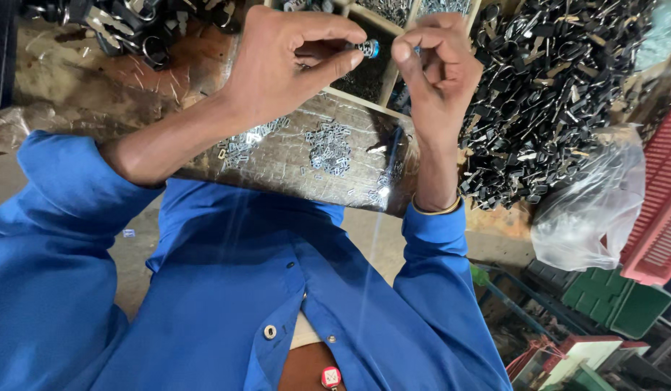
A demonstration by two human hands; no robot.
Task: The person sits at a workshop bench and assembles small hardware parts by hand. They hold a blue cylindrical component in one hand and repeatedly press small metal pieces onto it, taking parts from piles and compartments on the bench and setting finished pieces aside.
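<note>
Head view: small blue-tipped metal part [366,48] is pinched between thumb and forefinger of left hand [284,61], long axis pointed at right hand [440,69], whose fingers are closed narrowly just beside it, above far edge of metal plate [277,163]; contents cannot be told.

Blue long-sleeved shirt [227,289], round metal snap buttons, thin bangle [437,210] on right wrist

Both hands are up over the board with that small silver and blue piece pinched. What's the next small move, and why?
Probably bring the right hand the last bit toward the small silver and blue piece pinched in the left hand. The two sets of fingertips sit a small gap apart, at the same height, above the metal board.
</note>
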